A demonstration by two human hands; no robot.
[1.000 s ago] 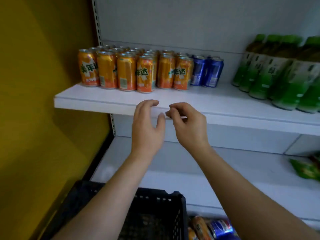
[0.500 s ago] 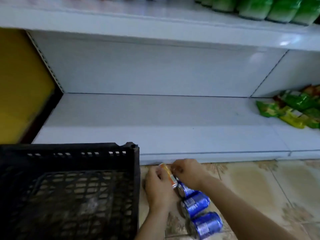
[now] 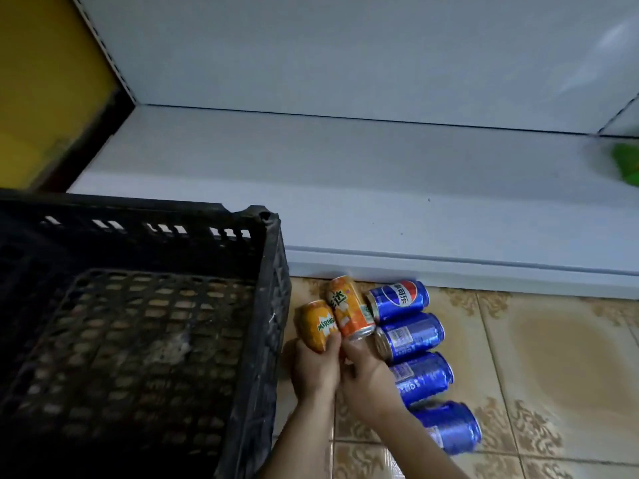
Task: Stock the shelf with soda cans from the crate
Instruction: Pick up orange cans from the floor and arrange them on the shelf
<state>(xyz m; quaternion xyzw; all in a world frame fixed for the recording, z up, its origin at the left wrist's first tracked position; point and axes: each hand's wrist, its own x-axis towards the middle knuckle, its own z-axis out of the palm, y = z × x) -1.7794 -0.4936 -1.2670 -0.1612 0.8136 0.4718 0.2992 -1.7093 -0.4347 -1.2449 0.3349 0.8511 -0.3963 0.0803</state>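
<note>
Two orange soda cans sit low over the tiled floor, right of the black crate point(image 3: 266, 305). My left hand point(image 3: 316, 368) grips the left orange can point(image 3: 316, 323) from below. My right hand point(image 3: 366, 375) holds the bottom end of the second orange can point(image 3: 349, 309), which tilts up and away. Several blue soda cans lie on their sides in a column on the floor, from the top one point(image 3: 397, 300) down to the nearest point(image 3: 449, 426). The crate's mesh bottom shows no cans.
The white bottom shelf point(image 3: 345, 188) runs across the view behind the cans, with a green packet point(image 3: 626, 164) at its far right. A yellow wall point(image 3: 45, 81) stands on the left. Patterned floor tiles point(image 3: 553, 357) spread to the right.
My view dropped from the upper shelf to the floor. Both hands came down to the cans beside the crate and now each holds an orange can lifted slightly.
</note>
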